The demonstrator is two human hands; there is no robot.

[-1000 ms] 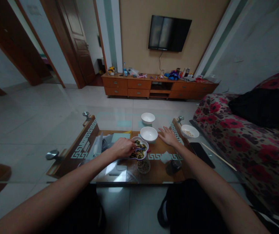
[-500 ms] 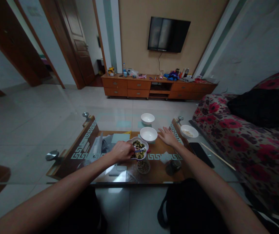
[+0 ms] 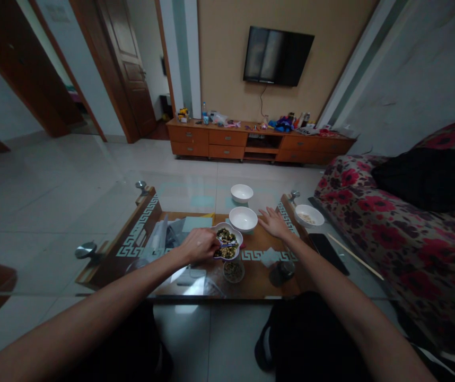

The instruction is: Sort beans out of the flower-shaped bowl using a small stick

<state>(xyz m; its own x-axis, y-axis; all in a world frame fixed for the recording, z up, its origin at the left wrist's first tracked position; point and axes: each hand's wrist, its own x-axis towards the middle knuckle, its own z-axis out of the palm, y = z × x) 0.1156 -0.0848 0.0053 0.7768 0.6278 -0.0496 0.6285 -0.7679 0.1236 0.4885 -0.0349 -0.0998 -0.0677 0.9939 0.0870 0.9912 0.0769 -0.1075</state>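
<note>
Left hand (image 3: 202, 245) holds slender tool (image 3: 228, 245) over bowl (image 3: 239, 239)

From where I stand, the left hand (image 3: 200, 245) conceals the left portion of the scalloped bowl (image 3: 236, 232) and the grip end of a thin utensil (image 3: 228, 245); utensil type: indeterminate. Contents of the scalloped bowl: too small to identify. Right of the scalloped bowl, contact between the right hand's fingers (image 3: 266, 215) and the glass counter (image 3: 259, 287) cannot be verified. Well beyond the scalloped bowl, most articles on the cabinet (image 3: 227, 139) are unidentifiable. Far right of it, the sofa (image 3: 418, 260) is cut off by the view's edge.
</note>
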